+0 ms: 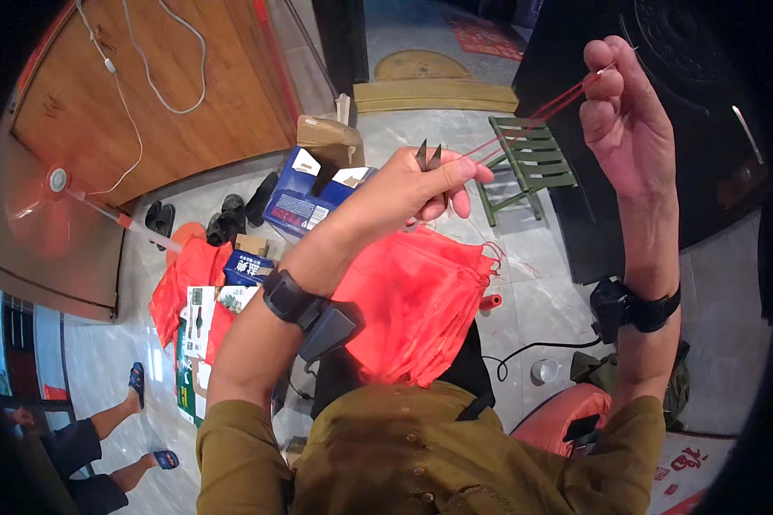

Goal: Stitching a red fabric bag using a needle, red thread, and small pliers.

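Across the lap [468, 364] lies red cloth [412, 309], piled in layers. Above it, the left hand [428, 184] curls around snips [423, 156], blades up, while red string [567, 98] runs from its thumb to the right hand [623, 112]. Raised higher, that hand pinches the string between thumb and fingers. A green stool [537, 163] and a blue box [299, 196] stand on the floor [528, 287] beyond.

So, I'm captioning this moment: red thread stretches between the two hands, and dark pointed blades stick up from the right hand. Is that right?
Not quite: the dark pointed blades stick up from the left hand, not the right hand, as the head view shows. The red thread does stretch between the two hands.
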The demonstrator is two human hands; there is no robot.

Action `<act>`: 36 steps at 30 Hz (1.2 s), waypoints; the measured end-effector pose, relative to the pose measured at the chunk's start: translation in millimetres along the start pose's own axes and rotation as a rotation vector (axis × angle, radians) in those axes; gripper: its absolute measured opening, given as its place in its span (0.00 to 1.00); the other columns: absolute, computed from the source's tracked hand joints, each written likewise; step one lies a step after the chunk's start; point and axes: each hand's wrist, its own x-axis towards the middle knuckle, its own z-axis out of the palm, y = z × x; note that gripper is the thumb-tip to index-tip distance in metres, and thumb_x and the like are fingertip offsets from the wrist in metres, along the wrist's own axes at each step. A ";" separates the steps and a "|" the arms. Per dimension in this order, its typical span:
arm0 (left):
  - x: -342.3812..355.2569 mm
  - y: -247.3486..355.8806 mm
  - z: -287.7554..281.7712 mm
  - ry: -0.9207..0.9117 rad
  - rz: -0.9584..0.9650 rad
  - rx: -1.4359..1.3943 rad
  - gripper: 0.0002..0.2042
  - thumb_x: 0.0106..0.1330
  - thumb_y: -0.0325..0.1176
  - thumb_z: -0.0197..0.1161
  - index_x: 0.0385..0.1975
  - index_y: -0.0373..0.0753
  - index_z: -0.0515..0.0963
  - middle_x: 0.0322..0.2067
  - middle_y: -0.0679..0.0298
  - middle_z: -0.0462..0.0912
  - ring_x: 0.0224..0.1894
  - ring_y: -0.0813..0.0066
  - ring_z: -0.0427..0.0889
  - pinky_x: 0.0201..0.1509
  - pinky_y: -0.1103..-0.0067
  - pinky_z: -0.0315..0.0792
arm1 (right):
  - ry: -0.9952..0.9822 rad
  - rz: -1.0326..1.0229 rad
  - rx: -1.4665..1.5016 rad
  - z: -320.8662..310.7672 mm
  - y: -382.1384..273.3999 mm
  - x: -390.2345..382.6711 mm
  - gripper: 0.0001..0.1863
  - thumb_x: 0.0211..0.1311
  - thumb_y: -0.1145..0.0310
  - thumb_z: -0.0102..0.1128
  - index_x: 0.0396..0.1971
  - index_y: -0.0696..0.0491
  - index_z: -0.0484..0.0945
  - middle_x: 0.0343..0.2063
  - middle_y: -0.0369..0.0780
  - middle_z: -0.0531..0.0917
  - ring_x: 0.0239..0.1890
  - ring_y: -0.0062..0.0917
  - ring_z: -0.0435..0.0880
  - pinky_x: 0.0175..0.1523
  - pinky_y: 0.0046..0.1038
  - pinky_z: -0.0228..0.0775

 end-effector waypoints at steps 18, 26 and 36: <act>10.8 -8.7 9.4 -0.078 -0.044 -0.139 0.20 0.62 0.44 0.58 0.46 0.34 0.73 0.25 0.67 0.78 0.12 0.90 0.56 0.13 0.88 0.49 | 0.287 -0.360 -0.600 37.1 -17.5 32.8 0.06 0.68 0.64 0.47 0.31 0.46 0.67 0.22 0.29 0.73 0.19 0.08 0.71 0.24 0.12 0.66; 10.6 -36.7 14.2 -0.018 -0.087 -0.241 0.18 0.61 0.43 0.60 0.42 0.35 0.73 0.29 0.64 0.80 0.14 0.90 0.58 0.13 0.88 0.50 | 0.283 -0.478 -0.769 57.4 -36.7 39.4 0.06 0.67 0.65 0.47 0.29 0.47 0.67 0.22 0.30 0.74 0.18 0.10 0.71 0.24 0.13 0.65; 5.6 -56.4 15.8 0.044 -0.135 -0.093 0.17 0.61 0.42 0.59 0.41 0.35 0.75 0.33 0.66 0.82 0.15 0.90 0.61 0.14 0.88 0.54 | 0.330 -0.627 -1.022 1.7 -92.9 47.1 0.07 0.67 0.64 0.47 0.29 0.47 0.67 0.21 0.31 0.74 0.18 0.10 0.72 0.24 0.13 0.65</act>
